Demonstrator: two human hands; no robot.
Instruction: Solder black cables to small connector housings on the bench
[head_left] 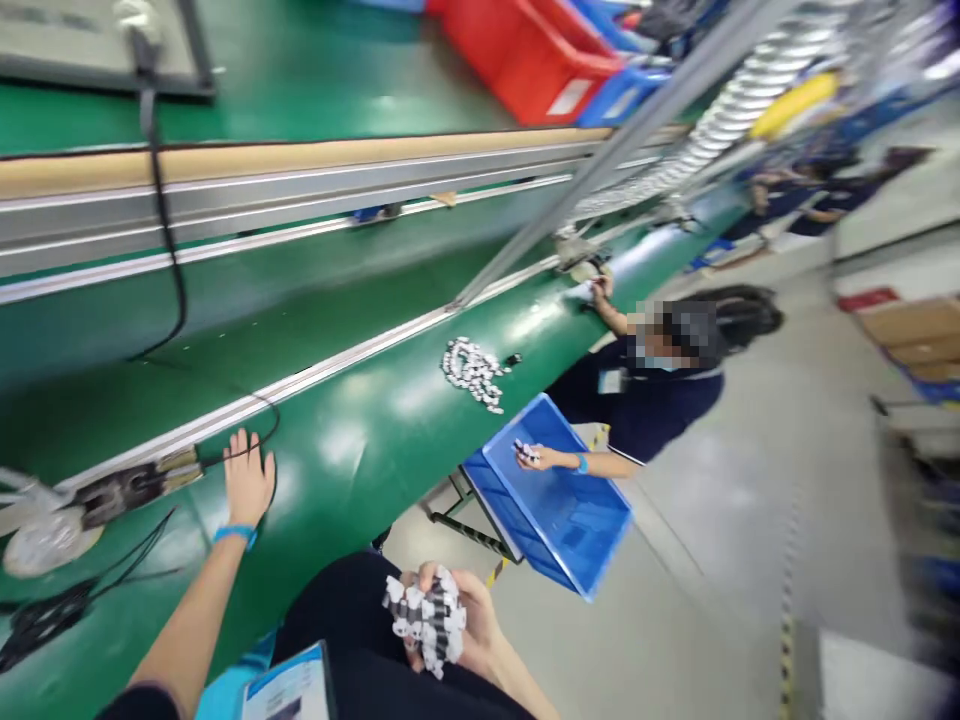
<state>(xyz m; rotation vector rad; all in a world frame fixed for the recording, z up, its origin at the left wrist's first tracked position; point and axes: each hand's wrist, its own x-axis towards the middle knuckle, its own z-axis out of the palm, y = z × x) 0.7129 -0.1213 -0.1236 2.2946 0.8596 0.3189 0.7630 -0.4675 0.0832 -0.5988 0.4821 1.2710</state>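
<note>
My left hand (249, 482) lies flat on the green bench with its fingers stretched out, holding nothing. A thin black cable (255, 440) runs by its fingertips. In front of my lap, my right hand (480, 620) is closed around a bunch of small white and black parts (429, 618); their exact kind is too blurred to tell. Farther along the bench lies a loose pile of similar white and black pieces (472, 372), apart from both hands.
A co-worker (660, 390) sits to the right, one hand holding similar pieces over a blue bin (555, 500). A fixture (112, 495) and coiled black cables (52, 610) are at left. A metal post (540, 230) rises mid-bench. Red (525, 60) and blue bins stand on the upper shelf.
</note>
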